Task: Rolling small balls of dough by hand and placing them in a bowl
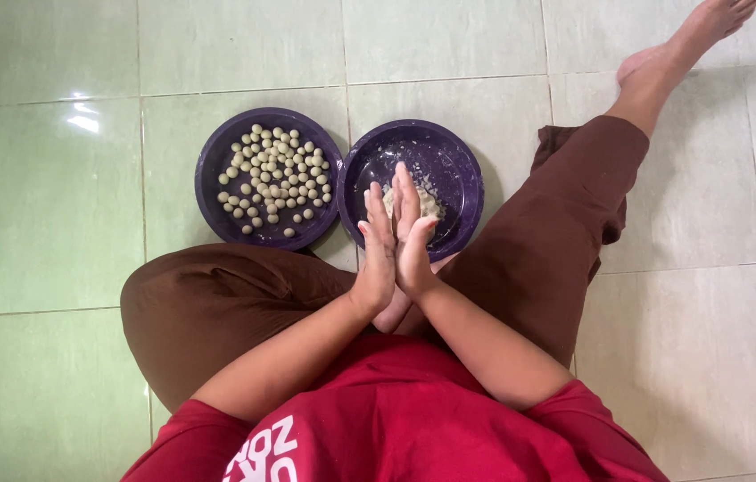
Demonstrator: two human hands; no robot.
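Observation:
My left hand [377, 250] and my right hand [413, 236] are pressed palm to palm, fingers straight and pointing away from me. They hover over the near edge of a purple plate [458, 161] that holds a lump of pale dough [429, 204]. Whatever lies between the palms is hidden. To the left stands a second purple plate [214, 170] filled with several small pale dough balls [275, 178].
I sit on a pale green tiled floor [39, 205] in brown trousers and a red shirt. My left knee [164, 303] is bent near the ball plate. My right leg stretches to the upper right, bare foot [681, 45] on the tiles.

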